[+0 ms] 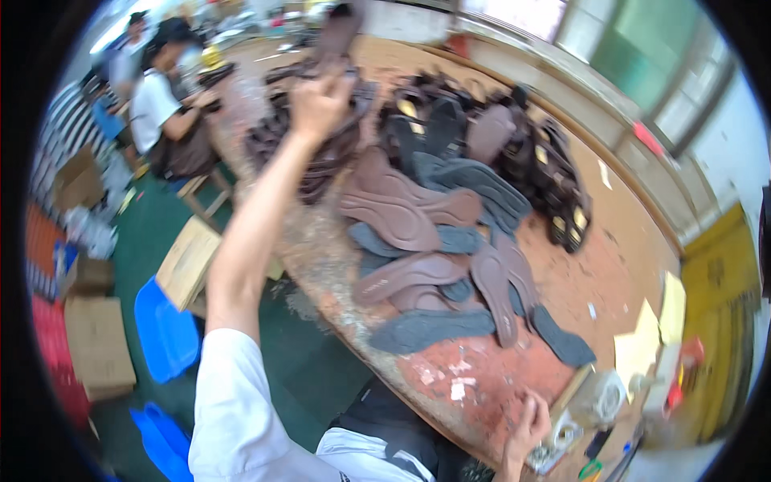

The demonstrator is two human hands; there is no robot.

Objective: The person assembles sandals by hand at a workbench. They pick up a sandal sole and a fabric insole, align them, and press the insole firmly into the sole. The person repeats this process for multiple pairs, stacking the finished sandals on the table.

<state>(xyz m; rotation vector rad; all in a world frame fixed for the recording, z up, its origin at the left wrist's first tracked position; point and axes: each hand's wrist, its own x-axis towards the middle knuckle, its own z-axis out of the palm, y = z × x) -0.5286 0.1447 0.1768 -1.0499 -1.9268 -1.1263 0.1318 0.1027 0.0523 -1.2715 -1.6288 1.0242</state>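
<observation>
My left arm reaches far across the table, and my left hand (321,103) is closed on a blurred dark brown shoe sole (339,38) that stands up above a heap of brown sandals (277,136). Low on the right, my right hand (528,422) hovers near the table's front edge with its fingers loosely bent and apart, nothing visible in them. Between the hands lies a loose pile of brown insoles (393,217) and grey insoles (434,329), overlapping at various angles.
Dark sandals (554,173) are heaped behind the insoles. A tape roll (598,398), yellow papers (638,345) and green-handled scissors (591,469) lie at the right. Left of the table are a wooden stool (189,261), a blue plastic seat (166,333), cartons (98,344) and a seated person (165,112).
</observation>
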